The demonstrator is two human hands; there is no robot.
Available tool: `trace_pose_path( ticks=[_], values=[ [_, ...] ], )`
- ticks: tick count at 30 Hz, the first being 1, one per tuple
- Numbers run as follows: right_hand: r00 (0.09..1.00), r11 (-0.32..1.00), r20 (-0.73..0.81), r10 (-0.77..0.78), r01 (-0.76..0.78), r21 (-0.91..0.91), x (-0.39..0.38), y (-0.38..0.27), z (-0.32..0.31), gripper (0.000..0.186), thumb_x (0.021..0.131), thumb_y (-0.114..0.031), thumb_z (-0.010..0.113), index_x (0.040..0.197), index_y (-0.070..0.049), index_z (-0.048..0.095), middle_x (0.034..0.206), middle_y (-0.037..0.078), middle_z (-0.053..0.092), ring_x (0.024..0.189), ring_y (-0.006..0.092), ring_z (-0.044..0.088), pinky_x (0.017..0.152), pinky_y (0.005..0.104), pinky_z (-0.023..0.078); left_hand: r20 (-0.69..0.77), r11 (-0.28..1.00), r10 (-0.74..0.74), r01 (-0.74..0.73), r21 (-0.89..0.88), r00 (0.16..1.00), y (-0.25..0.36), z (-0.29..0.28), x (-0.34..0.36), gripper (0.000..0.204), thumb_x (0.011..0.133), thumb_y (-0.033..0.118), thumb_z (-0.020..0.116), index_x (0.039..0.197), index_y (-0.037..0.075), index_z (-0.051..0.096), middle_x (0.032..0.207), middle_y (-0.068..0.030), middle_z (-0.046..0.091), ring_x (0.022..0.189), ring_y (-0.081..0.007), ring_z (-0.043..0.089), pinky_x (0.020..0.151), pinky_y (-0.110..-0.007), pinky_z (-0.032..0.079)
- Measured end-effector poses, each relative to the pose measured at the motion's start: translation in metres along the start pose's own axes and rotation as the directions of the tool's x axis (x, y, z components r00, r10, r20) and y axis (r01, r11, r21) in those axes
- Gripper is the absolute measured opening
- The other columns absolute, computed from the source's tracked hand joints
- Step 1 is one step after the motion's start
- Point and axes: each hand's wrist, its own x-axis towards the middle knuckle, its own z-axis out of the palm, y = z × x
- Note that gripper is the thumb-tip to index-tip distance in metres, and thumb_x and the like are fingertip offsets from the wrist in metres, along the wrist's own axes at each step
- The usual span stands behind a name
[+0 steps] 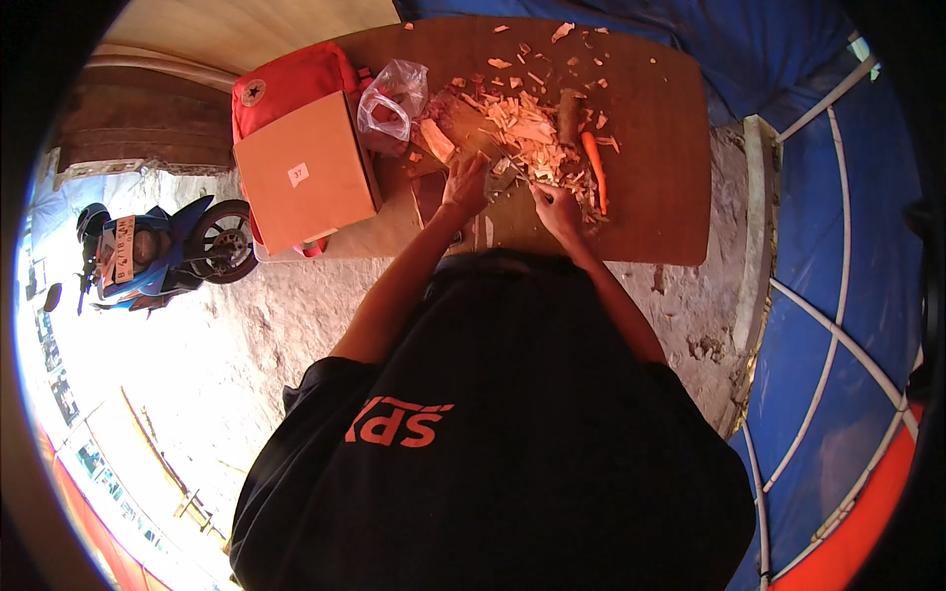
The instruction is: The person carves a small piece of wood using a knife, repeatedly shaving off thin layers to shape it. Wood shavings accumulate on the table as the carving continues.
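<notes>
My left hand (pixel 466 187) lies at the near part of the brown table, its fingers stretched forward beside a pale piece of wood (pixel 437 141). To its right, my right hand (pixel 556 209) is closed, fingers pinched together at the near edge of a heap of wood shavings (pixel 527 128). What it grips, if anything, is too small to make out. Small greyish pieces (pixel 501 179) sit between the hands. An orange, long, tapering object (pixel 594 163) rests right of the heap, near a short brown wooden block (pixel 569 116). Beside my left wrist is a dark flat item (pixel 427 194).
At the table's left stand a cardboard box (pixel 305 177), a red bag (pixel 291 84) and a clear plastic bag (pixel 394 103). Loose chips are scattered over the far tabletop (pixel 655 128). A blue motorbike (pixel 158 251) is parked left; a blue tarp (pixel 838 246) hangs on the right.
</notes>
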Motion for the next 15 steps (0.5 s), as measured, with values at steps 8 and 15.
trace_pose_path(
  ticks=[8, 15],
  values=[
    [0.99, 0.999, 0.13, -0.047, 0.042, 0.035, -0.004, 0.013, -0.004, 0.033, 0.092, -0.038, 0.063, 0.106, -0.01, 0.074, 0.091, 0.016, 0.072, 0.082, 0.0306, 0.071, 0.07, 0.0371, 0.053, -0.048, 0.998, 0.027, -0.03, -0.056, 0.998, -0.003, 0.004, 0.0, 0.076, 0.069, 0.007, 0.066, 0.14, 0.0, 0.042, 0.148, -0.0183, 0.038, 0.139, -0.0326, 0.035, 0.116, -0.047, 0.026],
    [0.991, 1.0, 0.128, -0.029, 0.029, -0.002, -0.002, 0.022, 0.001, 0.033, 0.094, -0.028, 0.064, 0.106, 0.001, 0.071, 0.086, 0.018, 0.072, 0.078, 0.0226, 0.071, 0.068, 0.0345, 0.051, -0.03, 0.998, 0.029, -0.031, -0.054, 0.999, -0.004, 0.005, 0.0, 0.075, 0.069, 0.006, 0.065, 0.14, -0.001, 0.042, 0.149, -0.0195, 0.036, 0.141, -0.0339, 0.033, 0.115, -0.049, 0.028]
  ],
)
